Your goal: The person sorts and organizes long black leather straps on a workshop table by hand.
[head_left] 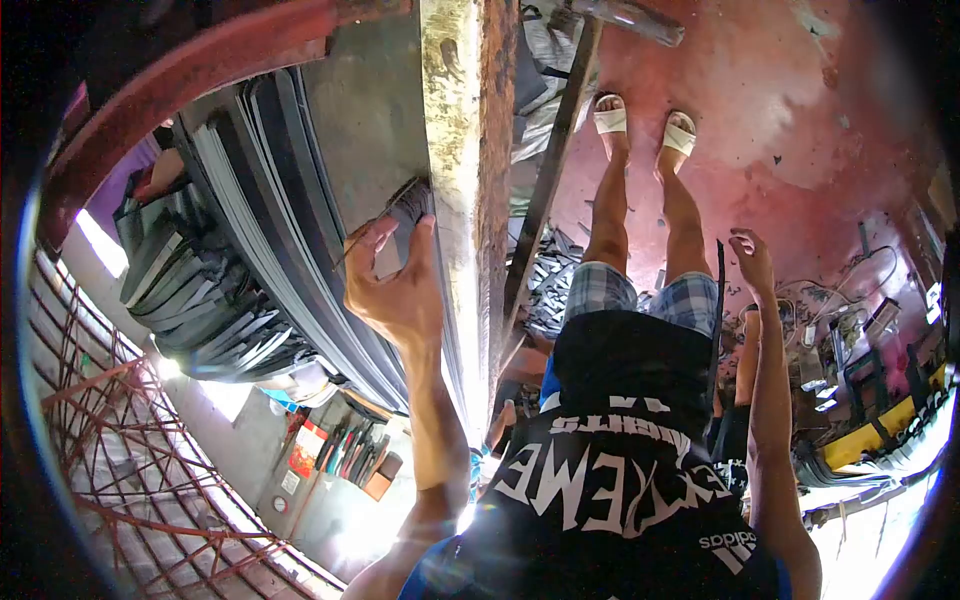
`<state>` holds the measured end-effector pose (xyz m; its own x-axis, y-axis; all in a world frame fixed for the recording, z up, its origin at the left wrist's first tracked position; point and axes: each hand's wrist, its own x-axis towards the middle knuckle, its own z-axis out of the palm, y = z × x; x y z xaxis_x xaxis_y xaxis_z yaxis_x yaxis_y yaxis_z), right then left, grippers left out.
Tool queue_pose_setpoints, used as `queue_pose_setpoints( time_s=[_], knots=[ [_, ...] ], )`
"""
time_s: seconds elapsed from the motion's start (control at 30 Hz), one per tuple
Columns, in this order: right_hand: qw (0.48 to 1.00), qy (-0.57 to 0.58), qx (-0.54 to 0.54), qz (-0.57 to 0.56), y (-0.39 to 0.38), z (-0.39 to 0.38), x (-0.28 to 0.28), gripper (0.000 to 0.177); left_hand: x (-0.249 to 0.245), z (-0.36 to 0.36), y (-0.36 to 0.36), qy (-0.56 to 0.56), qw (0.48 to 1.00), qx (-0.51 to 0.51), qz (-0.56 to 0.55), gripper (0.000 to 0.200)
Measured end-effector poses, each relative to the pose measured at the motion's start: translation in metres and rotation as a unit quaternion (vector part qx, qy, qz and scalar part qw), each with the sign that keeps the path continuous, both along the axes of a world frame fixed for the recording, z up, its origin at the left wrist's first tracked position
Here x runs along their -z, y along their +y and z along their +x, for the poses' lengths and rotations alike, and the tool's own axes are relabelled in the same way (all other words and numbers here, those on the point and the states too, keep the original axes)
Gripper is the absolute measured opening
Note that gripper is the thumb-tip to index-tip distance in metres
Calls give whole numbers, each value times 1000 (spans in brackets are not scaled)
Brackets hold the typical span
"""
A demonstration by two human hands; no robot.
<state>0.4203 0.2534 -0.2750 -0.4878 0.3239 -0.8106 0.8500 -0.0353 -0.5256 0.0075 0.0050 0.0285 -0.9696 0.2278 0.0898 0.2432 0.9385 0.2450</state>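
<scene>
My left hand (pixel 395 285) is closed, thumb and fingers pinching a small dark ridged piece (pixel 410 203) that looks like a brush or a stack of thin strips; its exact kind is not clear. The piece is at a grey surface (pixel 375 110), beside a worn, paint-stained wooden beam (pixel 490 130). Just left of this hand run long black and grey strips (pixel 265 190), laid side by side. My right hand (pixel 752 262) is raised on the right, fingers loosely bent and apart, with nothing visible in them. Close beside it is a long thin dark strip (pixel 718 320), apparently not gripped.
Piled dark strips (pixel 200 300) lie at the left, near a red metal lattice (pixel 140 450). Below the beam, cut scraps (pixel 555 275) litter the red floor (pixel 800 120). Cables, tools and a yellow bar (pixel 880 430) are at the right. Another person's leg (pixel 747 360) shows behind my right arm.
</scene>
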Motion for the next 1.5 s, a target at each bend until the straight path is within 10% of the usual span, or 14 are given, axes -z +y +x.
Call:
queue_pose_setpoints(
  time_s=[0.97, 1.5],
  knots=[
    [988, 66, 108, 91, 10, 82, 88, 27, 31, -17, 3, 55, 994, 63, 67, 30],
    [987, 89, 108, 80, 74, 34, -7, 26, 30, -10, 11, -61, 988, -52, 130, 62]
  ],
)
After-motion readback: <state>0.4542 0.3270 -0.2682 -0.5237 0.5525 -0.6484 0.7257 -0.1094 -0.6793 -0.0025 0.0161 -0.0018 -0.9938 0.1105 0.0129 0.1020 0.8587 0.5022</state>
